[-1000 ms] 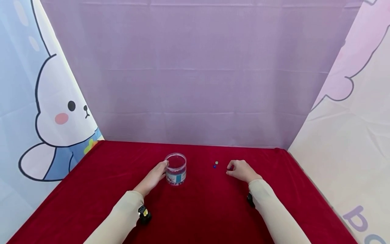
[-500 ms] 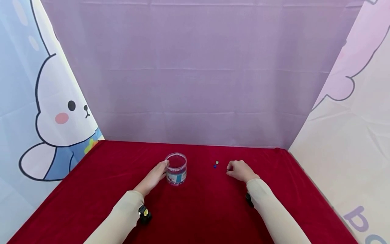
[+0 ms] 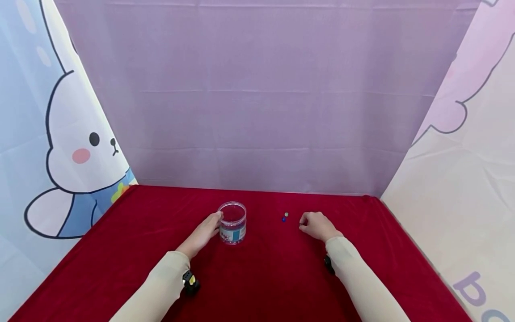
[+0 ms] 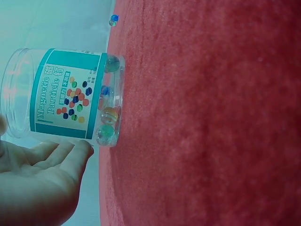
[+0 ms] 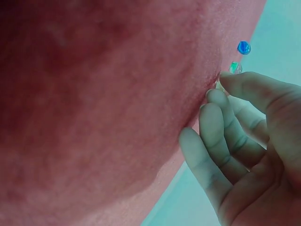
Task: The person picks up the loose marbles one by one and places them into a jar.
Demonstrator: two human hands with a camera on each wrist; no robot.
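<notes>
A clear plastic jar [image 3: 232, 223] stands upright on the red cloth, with several glass marbles [image 4: 106, 133] at its bottom. My left hand [image 3: 204, 232] holds the jar's left side, its thumb up at the rim and its fingers along the wall. To the right, my right hand [image 3: 318, 225] is down at the cloth, thumb and index fingertips together. A small yellowish bit of a marble [image 5: 218, 84] shows between those tips; most of it is hidden. Just left of this hand lie a blue marble [image 3: 283, 219] and a greenish clear marble [image 3: 286, 214], close together.
Red cloth [image 3: 257, 277] covers the table. A purple curtain [image 3: 257, 98] hangs behind its far edge. Printed cloth panels [image 3: 80, 129] stand along the left and right sides. The jar's mouth faces up, uncovered.
My right hand has shifted very slightly left, its wrist drawn in a little. The left hand, the jar and the two loose marbles stay where they were.
</notes>
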